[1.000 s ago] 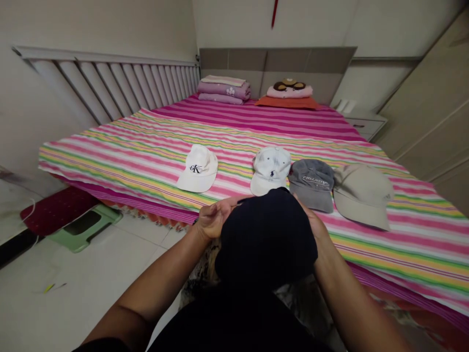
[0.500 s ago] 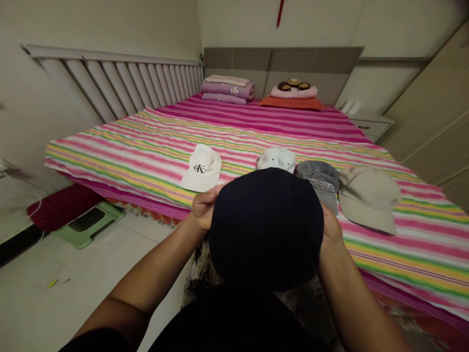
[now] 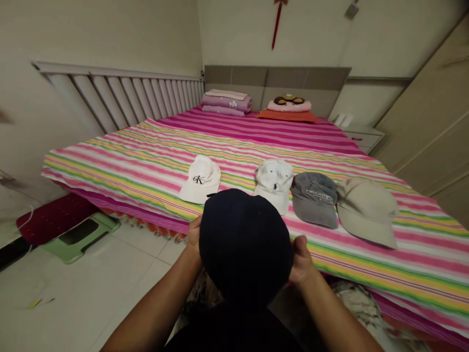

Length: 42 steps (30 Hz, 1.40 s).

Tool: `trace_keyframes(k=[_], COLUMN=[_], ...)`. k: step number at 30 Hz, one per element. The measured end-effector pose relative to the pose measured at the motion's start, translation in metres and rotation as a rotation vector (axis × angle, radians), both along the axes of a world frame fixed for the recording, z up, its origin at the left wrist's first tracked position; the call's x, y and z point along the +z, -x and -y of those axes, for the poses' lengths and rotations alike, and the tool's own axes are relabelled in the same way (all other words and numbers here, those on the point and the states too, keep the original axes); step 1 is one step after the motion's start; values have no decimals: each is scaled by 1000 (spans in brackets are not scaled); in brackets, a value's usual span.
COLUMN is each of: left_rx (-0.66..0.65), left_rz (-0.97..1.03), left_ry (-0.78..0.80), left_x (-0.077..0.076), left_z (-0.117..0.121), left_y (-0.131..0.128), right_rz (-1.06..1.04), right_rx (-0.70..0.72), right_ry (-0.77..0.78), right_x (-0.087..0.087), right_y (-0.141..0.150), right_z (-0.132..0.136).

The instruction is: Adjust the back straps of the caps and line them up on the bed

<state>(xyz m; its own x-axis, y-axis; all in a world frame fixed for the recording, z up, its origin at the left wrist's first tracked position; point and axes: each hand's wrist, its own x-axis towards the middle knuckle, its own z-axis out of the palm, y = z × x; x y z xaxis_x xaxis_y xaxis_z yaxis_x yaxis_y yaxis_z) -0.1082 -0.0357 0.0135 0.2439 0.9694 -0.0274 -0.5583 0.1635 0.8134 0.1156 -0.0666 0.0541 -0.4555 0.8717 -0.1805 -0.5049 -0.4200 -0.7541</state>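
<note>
- Spanning both grips, the dark cap [image 3: 245, 244] is held above the floor [image 3: 135, 274], in front of the near edge of the bed [image 3: 161, 161].
- Its left side is pinched by the left grip [image 3: 195, 234]; its right side is held by the right grip [image 3: 302, 261], whose thumb is raised beside the fabric. The fingers behind the cap are hidden, so how tightly they are closed cannot be told.
- Beyond the left grip, a white cap [image 3: 203, 176] with dark letters is laid on the striped sheet [image 3: 120, 161].
- Beyond the right grip and slightly to its left, a pale cap [image 3: 274, 178] with a small dark emblem is placed, with a grey cap [image 3: 315, 195] just beside it.
- Farther right of the right grip, a beige cap [image 3: 366, 208] is set next to the grey one.
- Well left of the left grip, a green stool [image 3: 73, 247] is seen on the floor, near a dark red cover [image 3: 54, 217].
</note>
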Motion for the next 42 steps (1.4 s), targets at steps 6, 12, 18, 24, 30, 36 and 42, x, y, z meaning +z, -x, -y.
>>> trace_keyframes(k=[6, 12, 18, 24, 30, 36, 42], left_rx=[-38, -250, -341, -289, -203, -123, -34], left_rz=[367, 479, 477, 402, 380, 367, 369], left_ry=[137, 230, 302, 267, 170, 142, 265], left_x=[-10, -34, -65, -63, -49, -33, -30], left_z=[-10, -6, 29, 31, -4, -27, -48], left_y=[7, 8, -8, -12, 0, 7, 14], right_rz=[-64, -118, -227, -294, -238, -35, -15], right_rx=[-90, -137, -44, -59, -47, 18, 59], right_ry=[16, 58, 159, 201, 84, -11, -61], right_x=[-13, -25, -44, -50, -53, -62, -46], right_y=[6, -1, -3, 2, 14, 30, 33], right_z=[-6, -26, -41, -49, -33, -13, -42])
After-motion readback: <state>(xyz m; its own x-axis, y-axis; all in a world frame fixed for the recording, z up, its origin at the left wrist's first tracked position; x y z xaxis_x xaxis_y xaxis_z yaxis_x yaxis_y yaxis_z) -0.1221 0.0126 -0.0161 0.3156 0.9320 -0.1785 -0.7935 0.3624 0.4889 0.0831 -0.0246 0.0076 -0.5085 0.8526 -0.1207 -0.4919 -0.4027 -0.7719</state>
